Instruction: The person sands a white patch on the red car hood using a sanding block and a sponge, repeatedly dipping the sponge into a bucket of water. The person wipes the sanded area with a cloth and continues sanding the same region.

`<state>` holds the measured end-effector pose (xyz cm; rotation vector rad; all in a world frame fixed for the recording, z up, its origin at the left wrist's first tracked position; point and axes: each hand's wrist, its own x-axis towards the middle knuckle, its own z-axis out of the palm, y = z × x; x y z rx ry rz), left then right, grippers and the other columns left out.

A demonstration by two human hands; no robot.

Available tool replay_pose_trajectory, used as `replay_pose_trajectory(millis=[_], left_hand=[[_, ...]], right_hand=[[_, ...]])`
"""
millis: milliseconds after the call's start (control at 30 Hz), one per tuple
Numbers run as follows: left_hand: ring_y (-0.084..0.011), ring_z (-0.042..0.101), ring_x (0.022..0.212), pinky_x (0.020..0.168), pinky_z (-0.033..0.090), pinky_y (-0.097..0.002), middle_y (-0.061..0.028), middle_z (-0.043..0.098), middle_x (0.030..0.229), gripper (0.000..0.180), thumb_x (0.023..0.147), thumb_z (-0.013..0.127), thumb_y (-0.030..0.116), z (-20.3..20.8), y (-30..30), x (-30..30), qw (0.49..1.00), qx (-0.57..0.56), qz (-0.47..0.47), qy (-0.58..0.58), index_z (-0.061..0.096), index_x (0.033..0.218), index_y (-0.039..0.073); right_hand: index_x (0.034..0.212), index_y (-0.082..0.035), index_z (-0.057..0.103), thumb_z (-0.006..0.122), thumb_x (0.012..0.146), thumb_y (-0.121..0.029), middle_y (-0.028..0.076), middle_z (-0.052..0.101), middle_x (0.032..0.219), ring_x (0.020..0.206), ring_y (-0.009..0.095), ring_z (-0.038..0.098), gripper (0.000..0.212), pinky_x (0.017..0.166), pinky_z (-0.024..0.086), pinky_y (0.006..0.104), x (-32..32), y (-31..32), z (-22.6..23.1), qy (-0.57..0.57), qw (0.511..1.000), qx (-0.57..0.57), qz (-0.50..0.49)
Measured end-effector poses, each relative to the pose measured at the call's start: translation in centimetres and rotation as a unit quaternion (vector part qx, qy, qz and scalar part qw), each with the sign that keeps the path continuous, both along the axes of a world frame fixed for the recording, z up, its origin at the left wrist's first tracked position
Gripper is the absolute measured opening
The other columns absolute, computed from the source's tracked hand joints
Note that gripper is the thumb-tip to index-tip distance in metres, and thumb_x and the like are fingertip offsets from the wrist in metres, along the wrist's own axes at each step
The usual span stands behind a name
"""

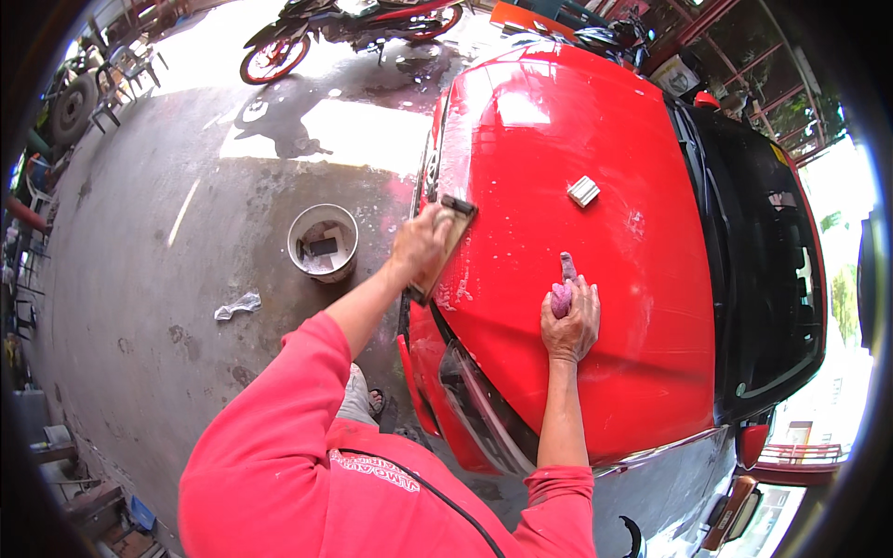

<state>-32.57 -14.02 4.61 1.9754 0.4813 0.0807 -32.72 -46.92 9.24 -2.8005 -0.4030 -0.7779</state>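
Note:
A red car hood (595,121) lies in front of me, with whitish wet smears along its front edge. My left hand (420,242) is closed around a long, flat sanding block (456,244), its face against the front edge of the hood. Farther right, my right hand (573,324) rests on the hood, fingers closed on a wadded pinkish-purple rag (561,299). A greyish end sticks out ahead of the fingers; whether it is cloth cannot be made out. Beyond that hand sits a small white ribbed block (584,192).
On the concrete floor left of the car stands a white bucket (323,244) with cloudy liquid and a dark piece inside. A crumpled white scrap (238,306) lies near it. A motorcycle (353,33) is parked at the back; chairs (130,70) and a tyre (73,110) are far left.

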Motion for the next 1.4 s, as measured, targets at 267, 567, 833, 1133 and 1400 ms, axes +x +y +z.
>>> replay_pose_trajectory(millis=[267, 567, 833, 1133, 1400], left_hand=[[-0.0461, 0.076, 0.101, 0.085, 0.062, -0.0530, -0.0280, 0.077, 0.107, 0.041, 0.105, 0.066, 0.036, -2.8, -1.2, -3.3, 0.990, 0.080, -0.015, -0.117, 0.064, 0.140, 0.015], [-0.0491, 0.075, 0.096, 0.084, 0.061, -0.0579, -0.0287, 0.076, 0.102, 0.046, 0.105, 0.064, 0.038, -2.3, -3.9, -6.6, 0.985, 0.077, -0.052, -0.145, 0.058, 0.145, 0.014], [-0.0489, 0.076, 0.102, 0.087, 0.062, -0.0563, -0.0274, 0.077, 0.113, 0.043, 0.107, 0.061, 0.042, 0.6, 2.3, 6.4, 0.994, 0.085, 0.007, -0.063, 0.063, 0.139, 0.013], [-0.0462, 0.076, 0.093, 0.081, 0.062, -0.0542, -0.0274, 0.076, 0.101, 0.049, 0.104, 0.065, 0.038, -1.9, -4.4, -8.6, 0.973, 0.087, -0.104, -0.188, 0.060, 0.148, 0.016], [-0.0457, 0.077, 0.098, 0.089, 0.062, -0.0531, -0.0248, 0.078, 0.105, 0.041, 0.108, 0.059, 0.042, -0.7, 4.9, 9.5, 0.991, 0.119, 0.006, -0.064, 0.062, 0.137, 0.012]], right_hand=[[0.124, -0.010, 0.073, 0.080, 0.086, -0.031, 0.013, 0.069, 0.144, 0.140, 0.041, 0.059, 0.044, 0.120, 0.048, 0.0520, -0.3, -0.7, 0.0, -0.017, 1.000, -0.005, 0.002], [0.124, -0.009, 0.073, 0.079, 0.086, -0.032, 0.013, 0.069, 0.144, 0.141, 0.041, 0.059, 0.044, 0.120, 0.047, 0.0523, -0.3, -0.5, -0.2, -0.013, 1.000, -0.011, -0.003], [0.124, -0.009, 0.074, 0.079, 0.086, -0.031, 0.013, 0.070, 0.143, 0.141, 0.040, 0.059, 0.044, 0.120, 0.047, 0.0523, -0.1, 0.9, -0.2, -0.015, 1.000, 0.002, 0.013], [0.125, -0.009, 0.073, 0.078, 0.087, -0.031, 0.012, 0.068, 0.145, 0.142, 0.041, 0.058, 0.044, 0.121, 0.046, 0.0525, -0.5, -0.4, -0.1, -0.009, 1.000, -0.009, -0.011], [0.125, -0.010, 0.073, 0.079, 0.087, -0.031, 0.012, 0.068, 0.145, 0.142, 0.041, 0.057, 0.045, 0.120, 0.047, 0.0527, -0.2, 1.0, 0.2, -0.003, 1.000, -0.002, 0.009]])
